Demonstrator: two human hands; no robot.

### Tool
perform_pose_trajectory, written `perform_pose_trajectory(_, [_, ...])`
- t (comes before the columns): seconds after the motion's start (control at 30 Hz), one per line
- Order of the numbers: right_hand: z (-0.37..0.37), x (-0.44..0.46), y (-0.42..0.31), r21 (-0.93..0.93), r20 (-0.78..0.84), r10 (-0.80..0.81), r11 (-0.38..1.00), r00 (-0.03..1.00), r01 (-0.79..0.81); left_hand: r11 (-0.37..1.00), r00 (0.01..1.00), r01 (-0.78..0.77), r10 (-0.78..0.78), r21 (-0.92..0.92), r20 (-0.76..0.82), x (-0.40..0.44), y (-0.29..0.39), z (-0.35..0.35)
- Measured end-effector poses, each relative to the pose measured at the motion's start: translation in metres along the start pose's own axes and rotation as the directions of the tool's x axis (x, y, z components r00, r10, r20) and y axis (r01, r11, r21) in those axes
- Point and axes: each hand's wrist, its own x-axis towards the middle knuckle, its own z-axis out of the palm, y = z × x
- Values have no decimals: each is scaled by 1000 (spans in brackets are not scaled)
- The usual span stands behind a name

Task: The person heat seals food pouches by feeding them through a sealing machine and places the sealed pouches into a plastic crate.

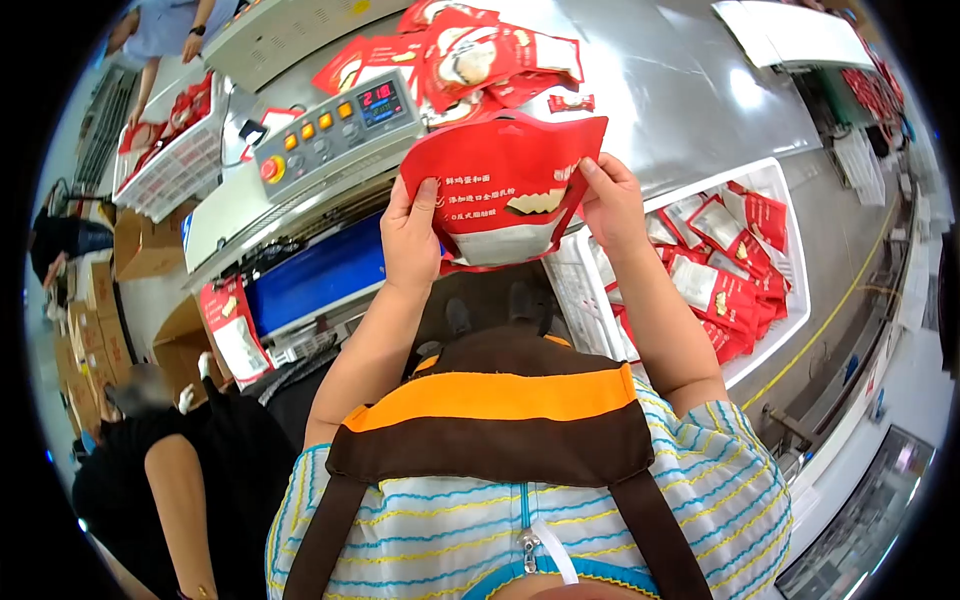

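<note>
The counter (pixel 670 90) carries 1 heap of red pouches (pixel 470 60); right of that heap and nearer the wearer sits 1 white basket (pixel 797 260) of pouches; nearer than the heap, 2 hands, left (pixel 615 205) and right (pixel 411 235), pinch 1 red pouch (pixel 505 185) by its sides.

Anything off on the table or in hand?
No spill visible. One oddity: a small red packet beside the heap of red-and-white pouches on the shiny metal table, far smaller than the rest. The red pouch between left hand and right hand has a wavy top edge; can't tell if it's sealed.
</note>
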Motion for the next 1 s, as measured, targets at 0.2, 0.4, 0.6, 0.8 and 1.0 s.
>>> perform_pose_trajectory(0.2, [-14,22,59,33,-38,91,995,995,-89,978,974,200,-206,-64,-90,-2,-24,-70])
perform_pose_trajectory(0.4, [-56,47,114,-67,-306,254,956,918,-287,851,844,485,-515,-200,-148,10,-87,-113])
perform_pose_trajectory(0.6, [-98,86,140,-215,-525,228,897,820,-387,804,748,573,-592,-157,-299,45,-153,-119])
perform_pose_trajectory(0.8, [-98,131,143,-221,-606,250,859,755,-462,758,672,542,-650,-363,-355,89,-218,-142])
perform_pose_trajectory(1.0, [-102,165,163,-190,-575,361,813,734,-550,758,662,481,-644,-441,-385,99,-205,-146])
